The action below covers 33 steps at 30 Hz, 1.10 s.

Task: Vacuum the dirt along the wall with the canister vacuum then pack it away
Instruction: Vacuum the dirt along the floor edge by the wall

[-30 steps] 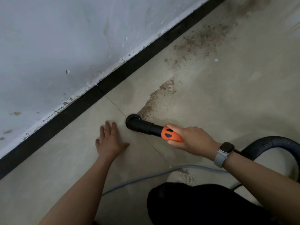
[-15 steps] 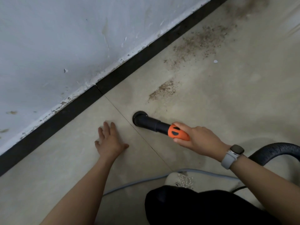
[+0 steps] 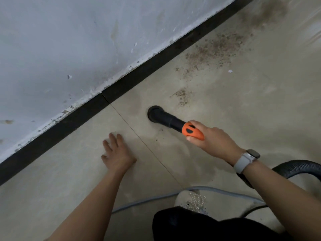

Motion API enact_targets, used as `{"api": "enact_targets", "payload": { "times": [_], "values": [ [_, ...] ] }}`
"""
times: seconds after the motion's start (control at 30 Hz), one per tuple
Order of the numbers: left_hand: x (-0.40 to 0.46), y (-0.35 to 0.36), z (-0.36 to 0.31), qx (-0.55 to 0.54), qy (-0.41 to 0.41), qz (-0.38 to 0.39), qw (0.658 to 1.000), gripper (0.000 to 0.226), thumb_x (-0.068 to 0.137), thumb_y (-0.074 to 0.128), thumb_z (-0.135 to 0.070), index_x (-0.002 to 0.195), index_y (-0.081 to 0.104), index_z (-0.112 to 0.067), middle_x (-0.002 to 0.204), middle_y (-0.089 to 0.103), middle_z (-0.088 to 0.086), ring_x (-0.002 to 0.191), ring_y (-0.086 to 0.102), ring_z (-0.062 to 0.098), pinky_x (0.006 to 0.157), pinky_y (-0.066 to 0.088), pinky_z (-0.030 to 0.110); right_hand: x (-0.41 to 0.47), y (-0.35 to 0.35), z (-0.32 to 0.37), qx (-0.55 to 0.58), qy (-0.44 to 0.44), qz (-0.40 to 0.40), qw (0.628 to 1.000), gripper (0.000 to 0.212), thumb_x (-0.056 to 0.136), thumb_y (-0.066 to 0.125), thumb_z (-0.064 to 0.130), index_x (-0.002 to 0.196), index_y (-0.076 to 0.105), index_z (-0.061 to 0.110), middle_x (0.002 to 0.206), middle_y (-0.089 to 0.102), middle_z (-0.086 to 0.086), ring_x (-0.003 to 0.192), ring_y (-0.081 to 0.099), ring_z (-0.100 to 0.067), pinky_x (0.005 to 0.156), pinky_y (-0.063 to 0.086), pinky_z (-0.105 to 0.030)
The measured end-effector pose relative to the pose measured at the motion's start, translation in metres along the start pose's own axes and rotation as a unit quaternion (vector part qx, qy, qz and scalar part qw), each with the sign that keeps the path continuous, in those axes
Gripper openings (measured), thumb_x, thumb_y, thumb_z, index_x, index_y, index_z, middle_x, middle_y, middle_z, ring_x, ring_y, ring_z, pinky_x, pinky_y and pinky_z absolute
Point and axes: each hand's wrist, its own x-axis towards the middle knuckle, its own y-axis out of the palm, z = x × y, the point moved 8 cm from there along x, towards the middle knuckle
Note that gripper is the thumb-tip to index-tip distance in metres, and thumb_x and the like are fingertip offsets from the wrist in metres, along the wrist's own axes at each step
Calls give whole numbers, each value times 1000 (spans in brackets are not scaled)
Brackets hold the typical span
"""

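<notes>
My right hand [image 3: 212, 139] grips the orange handle [image 3: 192, 130] of the vacuum's black nozzle tube [image 3: 166, 119]. The nozzle's round mouth [image 3: 153, 112] lies on the floor tile. A small brown dirt patch [image 3: 181, 95] sits just beyond the nozzle to its upper right. A wider spread of dirt [image 3: 215, 49] lies further along the black skirting [image 3: 156, 61]. My left hand [image 3: 116, 152] rests flat on the floor, fingers spread, left of the nozzle. The black ribbed hose [image 3: 298, 168] curves away behind my right wrist.
The white scuffed wall [image 3: 69, 40] runs diagonally from lower left to upper right. A grey cable [image 3: 142, 202] crosses the floor near my knee. My shoe [image 3: 192, 200] and dark trouser leg [image 3: 208, 226] fill the lower middle. A white chip [image 3: 230, 71] lies on the tile.
The nozzle has moved up and right along the floor, and the long brown streak of dirt near it has shrunk to a small patch. My left hand stays flat.
</notes>
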Motion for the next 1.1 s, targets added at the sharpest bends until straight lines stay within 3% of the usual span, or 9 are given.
{"api": "enact_targets", "payload": {
  "times": [0.13,0.23,0.43,0.57,0.67,0.8,0.87,1.0,1.1],
  "values": [
    [-1,0,-1,1,-1,-1,1000,100,81,70,-23,149,-3,-18,156,-20,3,143,-15,32,112,15,57,15,-28,-36,-2,89,-66,994,55,86,50,55,136,35,37,113,65,-14,97,60,-41,80,46,-40],
    [0,0,-2,-5,-5,-2,1000,98,81,68,-20,149,-3,-18,156,-20,3,143,-15,32,111,15,57,24,-41,-50,51,135,-80,986,51,88,48,53,134,37,34,107,66,-15,89,61,-41,82,49,-42],
    [-2,0,-8,-26,-10,2,1000,100,82,69,-32,148,-3,-15,156,-20,4,143,-15,34,112,15,57,13,-20,-27,33,74,-44,996,53,87,48,54,135,35,36,104,66,-10,87,61,-38,73,47,-38],
    [-9,10,-20,-20,-1,17,1000,108,80,70,-40,148,-11,-16,154,-25,8,142,-18,38,112,10,58,13,-40,-65,30,138,-70,988,53,89,48,54,136,36,35,110,65,-10,94,61,-38,79,46,-39],
    [-12,17,-30,-15,-4,25,1000,106,82,68,-36,147,-13,-14,153,-27,12,140,-20,40,112,7,60,11,-53,-80,56,169,-78,981,51,89,47,52,135,38,32,99,66,-8,80,62,-35,79,51,-41],
    [-10,18,-33,-21,-23,30,999,107,82,70,-31,147,-13,-13,153,-28,13,140,-20,41,111,5,61,0,-48,-72,75,136,-40,987,50,89,51,50,135,39,34,97,65,-4,74,63,-32,75,53,-44],
    [-9,18,-31,-22,-22,28,999,108,81,71,-31,147,-13,-14,153,-28,13,140,-20,40,111,5,61,-6,-38,-65,78,122,-24,989,49,88,52,51,134,39,37,93,65,-1,67,61,-27,72,53,-39],
    [-7,21,-28,-19,-15,32,999,108,81,70,-32,147,-14,-16,152,-29,11,140,-22,39,111,4,60,-13,-24,-58,136,99,5,986,45,88,54,49,130,42,39,76,58,10,50,53,-8,51,47,-24],
    [-6,21,-29,-21,-17,27,999,109,80,72,-30,147,-13,-17,153,-29,11,140,-21,39,111,4,61,-18,-16,-51,163,73,35,983,44,88,56,48,129,43,41,81,61,10,45,55,-1,44,42,-11]
  ]
}}
